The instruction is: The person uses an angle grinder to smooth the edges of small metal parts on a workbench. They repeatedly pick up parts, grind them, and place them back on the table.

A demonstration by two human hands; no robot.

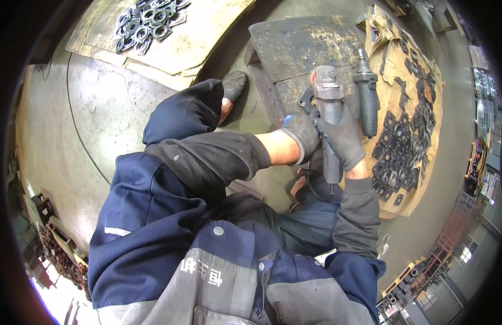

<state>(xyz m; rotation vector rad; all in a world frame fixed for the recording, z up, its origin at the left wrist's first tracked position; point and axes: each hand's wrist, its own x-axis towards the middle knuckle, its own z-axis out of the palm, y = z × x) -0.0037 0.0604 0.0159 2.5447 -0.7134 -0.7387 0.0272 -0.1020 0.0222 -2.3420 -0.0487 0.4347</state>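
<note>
My right hand [343, 140], in a grey work glove, is wrapped around the body of an angle grinder [330, 107]. The grinder's head points away from me over a worn wooden bench [303, 44]; its disc is mostly hidden, with a red edge showing at the left. Beside and partly under the head lies a dark metal flange plate [305, 99] with holes. My left hand [301, 134], also gloved, holds the near end of this plate, its fingertips partly covered by the grinder. A second power tool, a die grinder [366, 99], rests at the bench's right edge.
Many dark metal plates [401, 150] lie on cardboard [431, 122] at the right. A pile of ring-shaped flanges [149, 24] sits on a cardboard-covered surface [194, 38] at upper left. A power cord [309, 183] hangs near my legs. Another cable [78, 126] crosses the concrete floor.
</note>
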